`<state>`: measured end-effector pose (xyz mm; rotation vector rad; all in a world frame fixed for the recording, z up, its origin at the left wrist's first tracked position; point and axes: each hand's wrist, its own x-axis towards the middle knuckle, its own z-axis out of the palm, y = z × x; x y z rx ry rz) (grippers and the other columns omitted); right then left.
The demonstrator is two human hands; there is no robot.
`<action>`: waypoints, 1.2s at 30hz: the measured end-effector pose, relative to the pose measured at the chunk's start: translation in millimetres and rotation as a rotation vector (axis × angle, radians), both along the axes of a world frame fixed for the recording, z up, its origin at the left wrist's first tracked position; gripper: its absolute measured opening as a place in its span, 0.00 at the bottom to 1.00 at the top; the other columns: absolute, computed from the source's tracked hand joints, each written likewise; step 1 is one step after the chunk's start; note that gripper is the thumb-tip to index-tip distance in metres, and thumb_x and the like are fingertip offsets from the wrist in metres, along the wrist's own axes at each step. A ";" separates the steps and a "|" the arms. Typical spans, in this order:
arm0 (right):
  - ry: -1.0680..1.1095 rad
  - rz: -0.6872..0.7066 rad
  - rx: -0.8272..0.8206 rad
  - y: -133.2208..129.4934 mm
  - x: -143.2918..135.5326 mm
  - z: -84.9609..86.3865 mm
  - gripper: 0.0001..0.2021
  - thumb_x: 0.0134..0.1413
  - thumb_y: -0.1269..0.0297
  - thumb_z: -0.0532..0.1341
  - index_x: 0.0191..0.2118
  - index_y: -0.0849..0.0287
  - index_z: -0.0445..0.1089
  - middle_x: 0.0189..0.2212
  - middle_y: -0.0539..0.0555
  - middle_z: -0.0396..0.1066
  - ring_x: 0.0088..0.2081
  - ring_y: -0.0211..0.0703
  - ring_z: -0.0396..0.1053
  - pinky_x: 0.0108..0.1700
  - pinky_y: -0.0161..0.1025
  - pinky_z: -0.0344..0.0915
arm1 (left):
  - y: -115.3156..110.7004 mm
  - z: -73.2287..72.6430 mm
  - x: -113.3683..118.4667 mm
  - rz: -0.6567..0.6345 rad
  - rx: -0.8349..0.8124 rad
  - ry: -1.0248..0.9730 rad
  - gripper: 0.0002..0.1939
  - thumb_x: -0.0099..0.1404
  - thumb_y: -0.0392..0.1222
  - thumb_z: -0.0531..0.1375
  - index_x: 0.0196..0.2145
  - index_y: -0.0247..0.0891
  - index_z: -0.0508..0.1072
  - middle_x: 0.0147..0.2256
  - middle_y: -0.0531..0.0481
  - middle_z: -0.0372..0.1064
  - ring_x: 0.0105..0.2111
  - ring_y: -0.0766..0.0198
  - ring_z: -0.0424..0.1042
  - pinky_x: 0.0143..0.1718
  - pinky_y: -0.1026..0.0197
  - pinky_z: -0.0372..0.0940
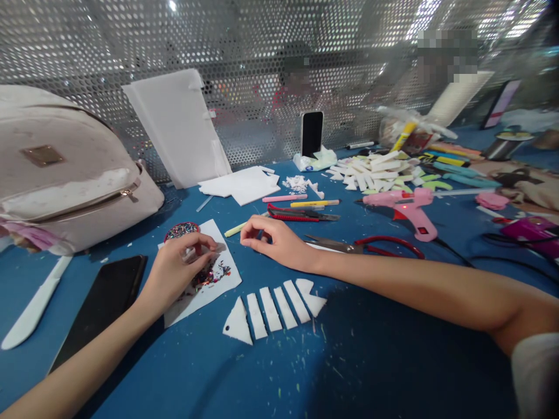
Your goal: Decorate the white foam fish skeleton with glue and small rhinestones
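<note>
My left hand (177, 267) is over a white sheet of paper (227, 269), its thumb and fingers curled together. Whatever sits between those fingertips is too small to make out. Loose multicoloured glitter flakes (213, 272) lie on the paper beneath it. Just behind is a red-rimmed round container of glitter (181, 230), partly covered by the hand. My right hand (277, 241) rests on the table with fingers curled in, and nothing shows in them. In front of both hands lies a fish shape of separate white foam pieces (273, 308), with a dark eye hole in its head.
Scissors (349, 244), a red cutter knife (297, 215) and markers (314, 203) lie behind my right hand. Farther right are a pink glue gun (404, 206) and foam scraps (375, 169). A phone (102, 302), white knife (37, 305) and backpack (78, 174) are left.
</note>
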<state>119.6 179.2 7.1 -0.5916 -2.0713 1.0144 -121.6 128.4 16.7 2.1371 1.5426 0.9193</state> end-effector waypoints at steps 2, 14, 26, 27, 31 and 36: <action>-0.001 -0.003 -0.003 -0.3 0.0 0.4 0.05 0.64 0.66 0.60 0.35 0.59 0.68 0.37 0.52 0.69 0.36 0.37 0.67 0.31 0.33 0.62 | -0.9 1.0 0.2 -0.005 0.014 0.016 0.05 0.64 0.43 0.60 0.33 0.42 0.75 0.33 0.52 0.77 0.30 0.62 0.73 0.35 0.60 0.65; -0.009 -0.002 0.001 -0.6 0.0 0.8 0.05 0.64 0.66 0.60 0.35 0.59 0.68 0.37 0.52 0.69 0.36 0.37 0.67 0.32 0.34 0.62 | 1.7 -4.1 -2.6 -0.029 0.057 0.076 0.05 0.65 0.43 0.61 0.34 0.43 0.76 0.33 0.53 0.78 0.33 0.60 0.76 0.40 0.58 0.65; -0.012 0.000 0.009 0.2 0.0 0.0 0.05 0.64 0.66 0.59 0.36 0.59 0.68 0.37 0.52 0.69 0.36 0.37 0.67 0.32 0.34 0.62 | 0.6 -3.5 -2.9 -0.046 0.015 0.036 0.05 0.65 0.43 0.61 0.33 0.42 0.76 0.35 0.50 0.79 0.35 0.58 0.77 0.41 0.57 0.67; -0.013 -0.002 0.009 0.1 0.0 0.1 0.05 0.64 0.66 0.60 0.35 0.59 0.68 0.37 0.52 0.69 0.36 0.37 0.67 0.32 0.34 0.62 | 0.9 -3.7 -2.8 -0.050 0.015 0.031 0.05 0.65 0.43 0.61 0.33 0.42 0.76 0.35 0.50 0.79 0.35 0.58 0.77 0.41 0.57 0.67; -0.013 -0.006 -0.001 -0.7 0.3 0.3 0.05 0.64 0.65 0.60 0.35 0.59 0.68 0.36 0.52 0.69 0.36 0.37 0.67 0.32 0.34 0.62 | 2.5 -5.9 -3.2 -0.055 0.009 0.025 0.04 0.65 0.43 0.62 0.33 0.43 0.75 0.36 0.51 0.79 0.35 0.59 0.77 0.42 0.57 0.67; -0.001 0.006 0.000 -0.8 0.1 -0.7 0.05 0.64 0.66 0.60 0.36 0.59 0.68 0.36 0.51 0.68 0.35 0.36 0.66 0.32 0.34 0.61 | 2.1 -6.8 -3.4 -0.033 0.035 0.049 0.02 0.64 0.42 0.62 0.35 0.44 0.76 0.35 0.53 0.78 0.35 0.60 0.76 0.43 0.57 0.65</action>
